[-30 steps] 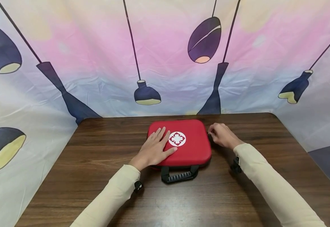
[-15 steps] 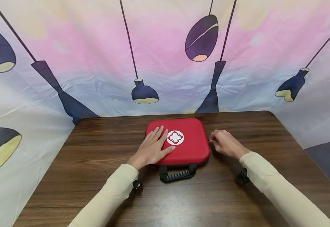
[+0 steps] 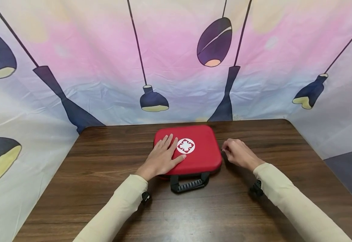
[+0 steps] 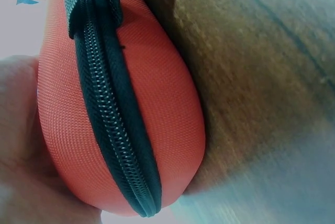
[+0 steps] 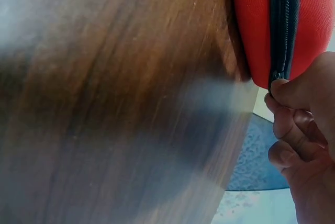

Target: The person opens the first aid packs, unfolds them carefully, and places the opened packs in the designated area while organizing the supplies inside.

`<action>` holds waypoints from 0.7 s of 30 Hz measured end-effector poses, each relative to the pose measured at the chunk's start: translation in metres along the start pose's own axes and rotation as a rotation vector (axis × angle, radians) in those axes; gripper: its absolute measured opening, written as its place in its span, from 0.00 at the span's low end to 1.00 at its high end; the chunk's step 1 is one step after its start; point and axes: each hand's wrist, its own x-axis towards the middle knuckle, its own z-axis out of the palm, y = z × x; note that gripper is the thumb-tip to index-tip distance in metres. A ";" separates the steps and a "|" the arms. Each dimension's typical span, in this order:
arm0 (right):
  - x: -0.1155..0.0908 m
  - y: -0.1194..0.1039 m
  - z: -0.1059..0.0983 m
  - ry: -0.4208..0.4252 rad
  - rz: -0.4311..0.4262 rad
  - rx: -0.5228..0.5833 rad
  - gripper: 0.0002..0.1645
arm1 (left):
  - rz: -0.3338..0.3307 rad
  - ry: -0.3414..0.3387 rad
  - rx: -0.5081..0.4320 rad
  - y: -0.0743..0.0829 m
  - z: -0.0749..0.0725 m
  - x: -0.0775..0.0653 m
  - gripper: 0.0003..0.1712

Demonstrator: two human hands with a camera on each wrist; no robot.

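Note:
A red first aid case (image 3: 204,141) with a white cross emblem lies flat on the wooden table, its black handle (image 3: 191,186) toward the wearer. My left hand (image 3: 161,158) rests spread on the left part of the lid, fingers straight. At the case's right side my right hand (image 3: 239,153) pinches the zipper pull between thumb and index finger; the pull itself is mostly covered by them. The zipper slider (image 5: 279,75) shows right at the fingertips in the right wrist view. Along the handle side, the zipper (image 4: 107,103) has its teeth meshed in the left wrist view.
The brown wooden table (image 3: 103,161) reaches back to a hanging cloth (image 3: 112,50) printed with lamps. Both wrists carry a black strap-on device, such as the one on the right wrist (image 3: 256,188).
My right hand has slid a little toward the wearer along the case's right side, still pinching. My left hand stays on the lid. The head view has shifted slightly.

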 end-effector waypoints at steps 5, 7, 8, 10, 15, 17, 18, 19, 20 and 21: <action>-0.008 -0.004 -0.001 0.010 -0.014 -0.030 0.06 | -0.003 -0.008 -0.003 0.001 0.001 0.000 0.49; -0.012 -0.007 -0.001 0.016 -0.026 -0.043 0.07 | -0.003 -0.007 -0.004 0.001 0.001 0.000 0.49; -0.015 -0.008 -0.001 0.019 -0.031 -0.046 0.08 | -0.004 -0.007 -0.004 0.001 0.001 0.000 0.49; -0.019 -0.011 -0.001 0.025 -0.037 -0.051 0.08 | -0.004 -0.008 -0.007 0.001 0.001 0.000 0.49; -0.030 -0.021 -0.001 0.055 -0.038 -0.046 0.08 | -0.008 -0.010 -0.008 0.001 0.001 0.001 0.50; -0.034 -0.025 0.000 0.071 -0.024 -0.042 0.07 | -0.008 -0.011 -0.007 0.000 0.001 0.001 0.49; -0.035 -0.028 0.000 0.077 -0.012 -0.039 0.06 | -0.008 -0.011 -0.008 0.000 0.000 0.001 0.49; -0.037 -0.030 0.001 0.082 0.003 -0.034 0.06 | -0.007 -0.010 -0.010 0.000 0.000 0.001 0.49; -0.038 -0.033 0.001 0.086 0.018 -0.030 0.06 | -0.006 -0.009 -0.012 0.000 0.000 0.001 0.49; -0.040 -0.035 0.002 0.088 0.038 -0.025 0.06 | -0.006 -0.010 -0.013 0.000 0.000 0.001 0.49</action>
